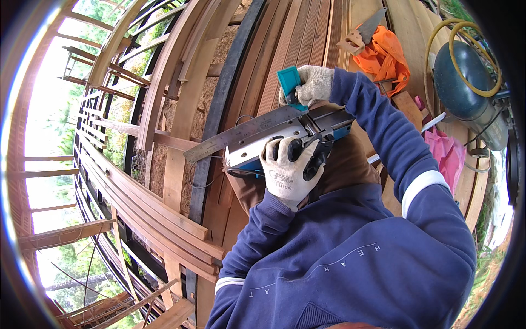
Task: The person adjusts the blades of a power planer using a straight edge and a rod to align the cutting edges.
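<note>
An electric planer [257,147] with a silver sole and blue body lies sole-up across my brown-trousered lap. Over its sole runs a long steel ruler [235,133], its far-left end sticking out past the planer. My left hand [285,167], in a pale work glove, is closed around the near side of the planer, the thumb by its middle slot. My right hand [313,85], also gloved, pinches a teal plastic piece [288,80] at the far edge of the planer. The teal piece's lower end meets the ruler's right end; whether they touch is unclear.
Long timber boards [307,33] run away ahead. At the far right lie a handsaw [366,32], an orange cloth [386,60] and a pink bag [446,156]. Beyond them stands a dark tank [463,79] with a yellow hose [427,60]. Open wooden framing [159,137] lies left.
</note>
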Available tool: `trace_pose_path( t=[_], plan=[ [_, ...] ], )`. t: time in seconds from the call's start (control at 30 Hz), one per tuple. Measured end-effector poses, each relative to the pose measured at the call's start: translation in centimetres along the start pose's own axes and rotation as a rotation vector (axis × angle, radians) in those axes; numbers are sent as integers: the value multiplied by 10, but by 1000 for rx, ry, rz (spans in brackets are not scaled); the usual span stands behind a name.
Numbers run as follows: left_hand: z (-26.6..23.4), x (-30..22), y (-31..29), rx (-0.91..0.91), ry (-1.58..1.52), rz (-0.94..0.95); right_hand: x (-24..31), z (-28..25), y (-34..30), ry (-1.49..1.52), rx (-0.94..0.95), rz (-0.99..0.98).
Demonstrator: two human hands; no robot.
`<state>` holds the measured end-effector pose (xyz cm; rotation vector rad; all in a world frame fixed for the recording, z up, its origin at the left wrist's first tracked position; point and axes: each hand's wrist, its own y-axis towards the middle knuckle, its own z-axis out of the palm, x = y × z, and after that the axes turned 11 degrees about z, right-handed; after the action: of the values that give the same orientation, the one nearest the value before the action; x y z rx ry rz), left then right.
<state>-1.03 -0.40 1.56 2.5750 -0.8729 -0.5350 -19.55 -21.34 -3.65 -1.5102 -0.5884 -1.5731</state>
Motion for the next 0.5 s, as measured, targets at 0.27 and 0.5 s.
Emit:
trace_pose_path(
  t=[0.27,0.5],
  plan=[
    [0,-1,1,7,-3,-9,-3,-2,0,3,7,-3],
    [0,-1,-1,11,11,-11,2,0,-2,-20,-36,48]
  ],
)
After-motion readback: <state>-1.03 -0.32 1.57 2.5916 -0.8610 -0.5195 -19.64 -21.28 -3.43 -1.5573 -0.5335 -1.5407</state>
